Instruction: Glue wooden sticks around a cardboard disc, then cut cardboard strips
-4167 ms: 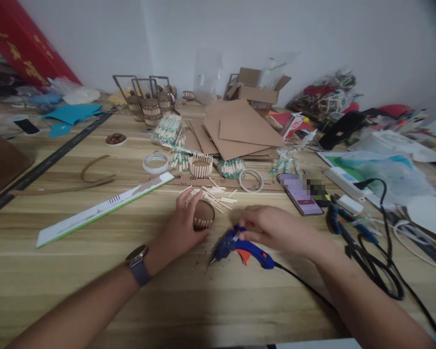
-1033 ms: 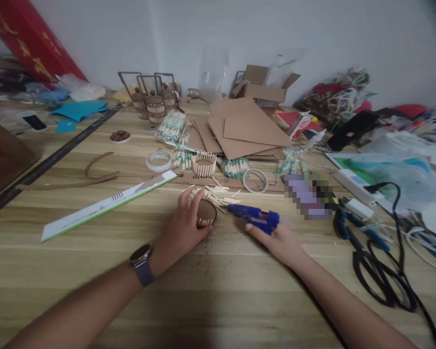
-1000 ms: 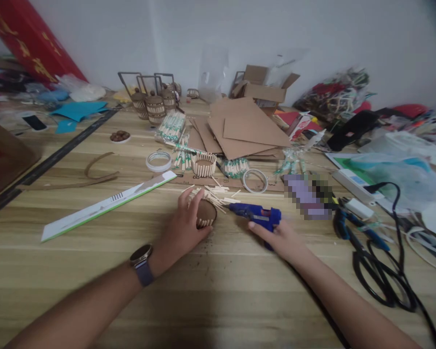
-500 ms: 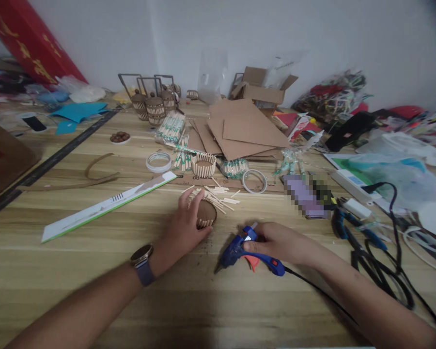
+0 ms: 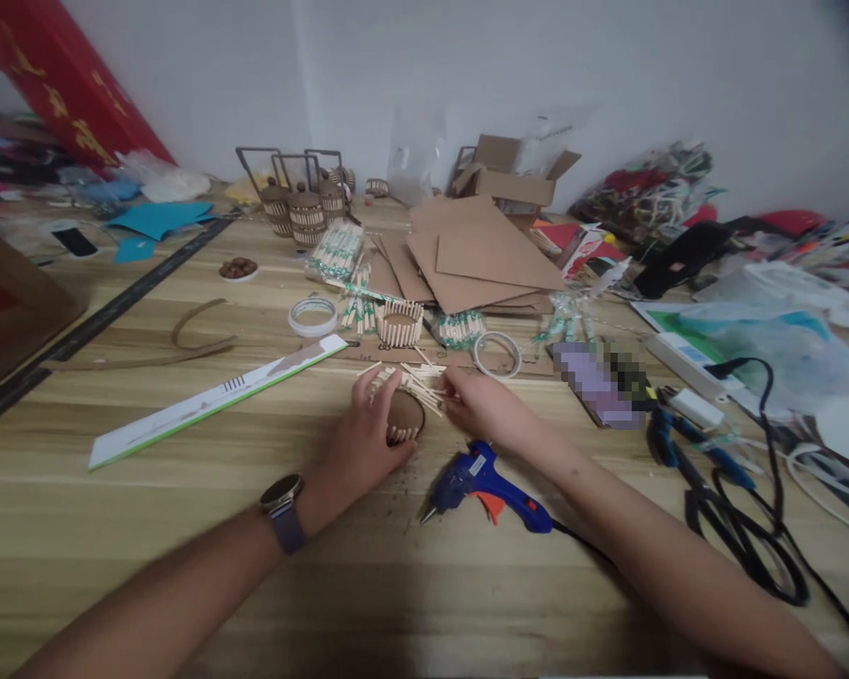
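No word or number can be read with certainty. Gold characters, blurred, are borne by the red banner (image 5: 57,94) at ten o'clock. Toward five o'clock, a pale label (image 5: 476,464) is carried by the blue glue gun (image 5: 453,483), its print too small to be deciphered.

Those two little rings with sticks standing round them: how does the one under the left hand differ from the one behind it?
The near ring has a bare stretch of rim on the picture's right, while the far ring appears to have sticks all the way round. The left hand curls around the near ring; no hand touches the far ring. Both are round and brown inside, with short pale sticks.
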### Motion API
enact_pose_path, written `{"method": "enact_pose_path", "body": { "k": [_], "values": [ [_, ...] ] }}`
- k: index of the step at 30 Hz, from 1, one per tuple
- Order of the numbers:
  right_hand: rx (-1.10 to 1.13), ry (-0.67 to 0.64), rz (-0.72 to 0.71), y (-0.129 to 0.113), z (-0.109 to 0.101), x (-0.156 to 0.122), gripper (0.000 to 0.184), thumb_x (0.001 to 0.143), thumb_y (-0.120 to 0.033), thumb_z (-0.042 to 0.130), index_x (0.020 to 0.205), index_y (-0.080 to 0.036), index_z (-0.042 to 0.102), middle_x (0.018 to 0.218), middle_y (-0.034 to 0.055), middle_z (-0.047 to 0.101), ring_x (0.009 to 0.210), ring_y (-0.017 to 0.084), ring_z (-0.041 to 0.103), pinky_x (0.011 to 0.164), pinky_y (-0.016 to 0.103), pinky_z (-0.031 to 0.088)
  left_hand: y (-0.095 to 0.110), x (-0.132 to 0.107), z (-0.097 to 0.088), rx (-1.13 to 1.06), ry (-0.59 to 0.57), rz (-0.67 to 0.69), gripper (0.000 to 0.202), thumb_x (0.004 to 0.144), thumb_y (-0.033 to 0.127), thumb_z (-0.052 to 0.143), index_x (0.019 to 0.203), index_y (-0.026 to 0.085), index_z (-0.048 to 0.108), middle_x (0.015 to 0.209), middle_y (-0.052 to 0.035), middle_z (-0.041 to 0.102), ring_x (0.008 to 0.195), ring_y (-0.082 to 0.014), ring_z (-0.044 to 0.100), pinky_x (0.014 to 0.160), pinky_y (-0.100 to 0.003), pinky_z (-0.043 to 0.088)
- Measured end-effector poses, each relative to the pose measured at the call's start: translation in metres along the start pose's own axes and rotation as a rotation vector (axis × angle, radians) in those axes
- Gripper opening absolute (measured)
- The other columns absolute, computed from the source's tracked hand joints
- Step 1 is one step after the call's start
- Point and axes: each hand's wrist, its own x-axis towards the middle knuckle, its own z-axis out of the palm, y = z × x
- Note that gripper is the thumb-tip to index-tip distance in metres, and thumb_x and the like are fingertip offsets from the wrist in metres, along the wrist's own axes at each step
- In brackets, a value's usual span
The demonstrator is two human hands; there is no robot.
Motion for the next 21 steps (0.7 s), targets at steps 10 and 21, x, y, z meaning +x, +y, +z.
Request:
{"method": "enact_pose_path", "body": {
  "k": [10,21],
  "values": [
    [0.192,-0.018,-0.114,0.003,0.0,0.002,0.015,0.085,-0.007,0.049,0.093,-0.016,0.057,0.081,0.0031,0.063,0.07,0.015,0.053,0.064,0.024,0.036,0.001,0.0,-0.001,-0.008,-0.001,0.002,0.094,0.071,0.013,0.077,0.147,0.029,0.025,0.151,-0.016,0.028,0.144,-0.0359,0.034,0.115,-0.058,0.037],
    [0.583,-0.112,-0.219,-0.007,0.004,-0.012,0.008,0.076,-0.012,0.059,0.081,-0.018,0.061,0.066,-0.0053,0.055,0.061,0.011,0.049,0.057,0.021,0.035,-0.002,0.001,0.001,-0.01,-0.007,0.001,0.097,0.068,0.013,0.079,0.147,0.028,0.025,0.15,-0.0171,0.028,0.143,-0.0379,0.034,0.113,-0.059,0.04]
  ]
}}
